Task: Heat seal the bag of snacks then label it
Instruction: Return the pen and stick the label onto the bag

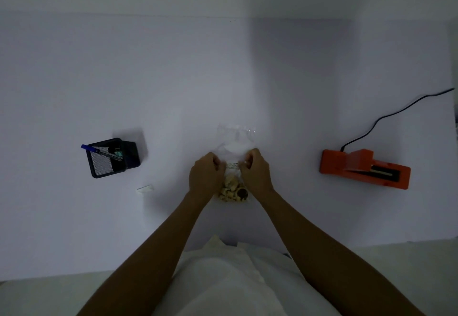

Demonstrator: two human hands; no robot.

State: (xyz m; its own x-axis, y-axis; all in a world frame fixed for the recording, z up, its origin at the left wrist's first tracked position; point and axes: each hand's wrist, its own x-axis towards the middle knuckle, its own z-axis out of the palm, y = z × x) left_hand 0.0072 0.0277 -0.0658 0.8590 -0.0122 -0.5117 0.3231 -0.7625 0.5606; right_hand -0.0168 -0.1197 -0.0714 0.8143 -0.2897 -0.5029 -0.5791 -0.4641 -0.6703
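Note:
A clear plastic bag of snacks [234, 157] lies on the white table in front of me, with pale and brown snack pieces bunched at its near end and its empty mouth pointing away. My left hand [205, 177] grips the bag's left side at mid height. On the opposite side my right hand [256, 173] pinches the bag's right edge. An orange heat sealer [364, 170] sits on the table to the right, well apart from both hands. A small white label [145, 188] lies to the left of the bag.
A black mesh pen holder [111, 158] with a blue pen and clips stands at the left. The sealer's black cord [386, 118] runs off toward the right edge. The table's near edge lies close to my body.

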